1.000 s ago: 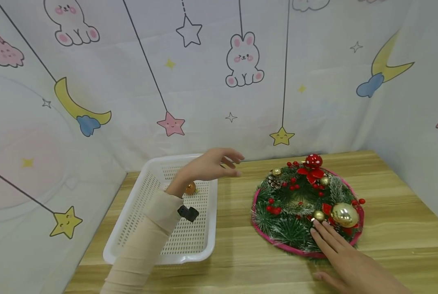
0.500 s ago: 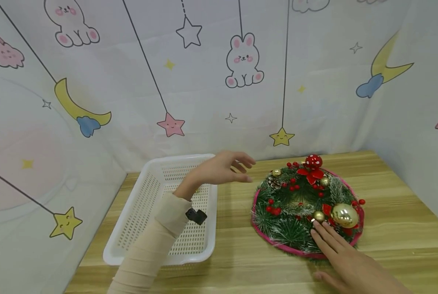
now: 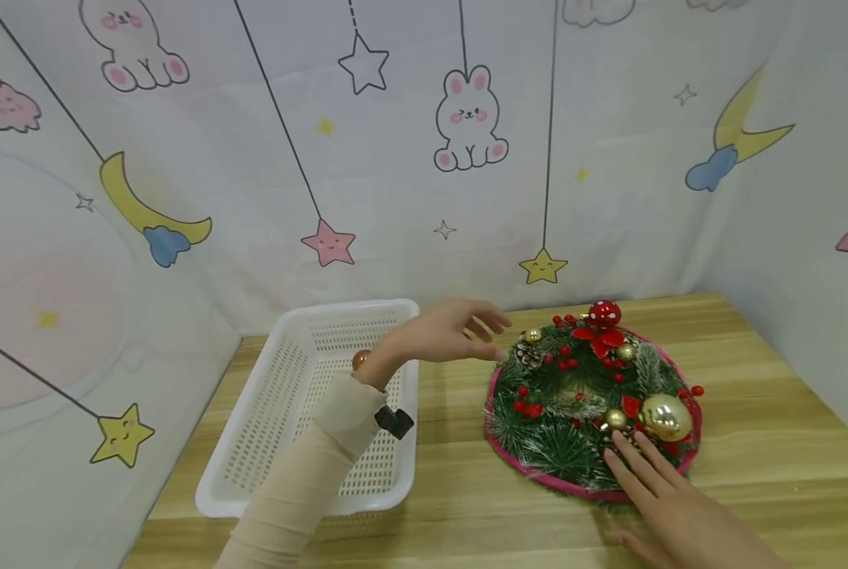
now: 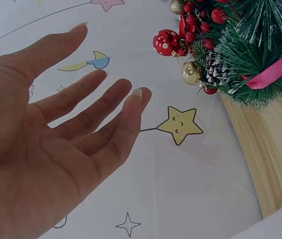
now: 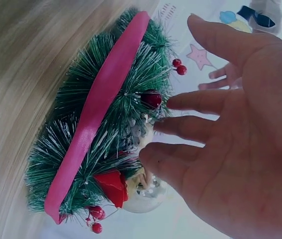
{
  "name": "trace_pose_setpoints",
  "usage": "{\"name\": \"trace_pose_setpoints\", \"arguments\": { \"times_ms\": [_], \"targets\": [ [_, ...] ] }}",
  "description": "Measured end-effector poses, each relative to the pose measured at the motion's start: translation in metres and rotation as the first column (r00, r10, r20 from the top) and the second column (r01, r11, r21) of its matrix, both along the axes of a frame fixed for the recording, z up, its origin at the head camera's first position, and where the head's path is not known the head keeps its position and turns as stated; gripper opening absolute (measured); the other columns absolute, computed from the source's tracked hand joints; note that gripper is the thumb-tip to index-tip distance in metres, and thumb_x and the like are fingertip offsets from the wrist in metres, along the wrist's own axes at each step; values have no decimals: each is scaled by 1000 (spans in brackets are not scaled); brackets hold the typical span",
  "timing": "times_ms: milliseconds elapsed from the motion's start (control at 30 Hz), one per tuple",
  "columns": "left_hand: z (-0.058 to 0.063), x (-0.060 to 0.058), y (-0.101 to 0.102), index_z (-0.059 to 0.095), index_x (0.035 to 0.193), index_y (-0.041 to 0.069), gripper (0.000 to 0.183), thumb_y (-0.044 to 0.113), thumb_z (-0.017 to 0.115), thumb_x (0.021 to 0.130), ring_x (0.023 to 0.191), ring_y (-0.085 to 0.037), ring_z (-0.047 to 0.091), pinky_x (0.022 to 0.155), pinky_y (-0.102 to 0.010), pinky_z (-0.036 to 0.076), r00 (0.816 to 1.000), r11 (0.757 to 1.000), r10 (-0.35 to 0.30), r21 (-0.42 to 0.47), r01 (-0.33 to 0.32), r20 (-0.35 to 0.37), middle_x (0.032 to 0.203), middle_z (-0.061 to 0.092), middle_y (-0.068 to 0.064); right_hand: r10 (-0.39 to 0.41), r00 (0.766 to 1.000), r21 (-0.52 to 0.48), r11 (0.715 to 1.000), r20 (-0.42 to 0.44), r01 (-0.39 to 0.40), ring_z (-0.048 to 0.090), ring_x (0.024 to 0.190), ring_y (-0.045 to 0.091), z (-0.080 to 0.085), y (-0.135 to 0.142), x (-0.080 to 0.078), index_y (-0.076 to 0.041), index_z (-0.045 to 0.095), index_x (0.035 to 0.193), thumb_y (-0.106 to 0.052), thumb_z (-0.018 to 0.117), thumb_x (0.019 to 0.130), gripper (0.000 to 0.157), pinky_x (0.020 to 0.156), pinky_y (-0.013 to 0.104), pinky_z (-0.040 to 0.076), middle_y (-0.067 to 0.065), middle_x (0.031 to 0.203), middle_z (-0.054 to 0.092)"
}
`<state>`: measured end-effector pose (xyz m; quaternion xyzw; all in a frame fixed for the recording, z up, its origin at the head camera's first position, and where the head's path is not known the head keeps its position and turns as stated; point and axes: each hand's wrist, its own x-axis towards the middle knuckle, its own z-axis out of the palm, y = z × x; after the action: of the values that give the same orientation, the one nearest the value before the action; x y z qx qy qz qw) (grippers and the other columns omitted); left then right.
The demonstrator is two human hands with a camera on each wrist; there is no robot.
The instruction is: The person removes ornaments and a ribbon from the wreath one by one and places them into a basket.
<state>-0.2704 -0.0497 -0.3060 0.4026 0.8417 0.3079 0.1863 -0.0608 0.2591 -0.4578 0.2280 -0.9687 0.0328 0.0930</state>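
Note:
A round Christmas wreath [image 3: 555, 450] of green frosted needles, edged in pink ribbon, lies on the table at right. It carries a large gold ball [image 3: 665, 417], a small gold ball [image 3: 616, 419], a white-dotted red ball [image 3: 604, 314], red berries and pinecones. My right hand [image 3: 668, 502] rests on its near right side, straight fingertips beside the small gold ball. Over the gap between basket and wreath hovers my left hand [image 3: 446, 332]. Nothing is in it, and the left wrist view shows its fingers [image 4: 93, 107] loosely bent, the wreath a little beyond them.
On the left stands a white perforated plastic basket [image 3: 233, 442], partly covered by my left forearm. An orange-brown ball [image 3: 361, 359] lies inside it. Behind the wooden table [image 3: 459, 506] hangs a white cloth [image 3: 395, 190] printed with stars, moons and rabbits.
My left hand has drifted right, from over the basket's right side toward the wreath. The right hand stays on the wreath almost unmoved. The head view has shifted slightly.

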Motion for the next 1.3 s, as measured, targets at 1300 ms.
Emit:
{"name": "trace_pose_setpoints", "arguments": {
  "times_ms": [1300],
  "targets": [
    [-16, -14, 66, 58, 150, 9, 55, 31, 71, 102, 132, -23, 67, 102, -25, 56, 994, 992, -99, -77, 102, 45, 150, 62, -12, -62, 993, 32, 998, 100, 60, -45, 134, -12, -12, 2, 0, 4, 51, 152, -62, 75, 89, 94, 100, 50, 58, 26, 160, 47]
  ]
}}
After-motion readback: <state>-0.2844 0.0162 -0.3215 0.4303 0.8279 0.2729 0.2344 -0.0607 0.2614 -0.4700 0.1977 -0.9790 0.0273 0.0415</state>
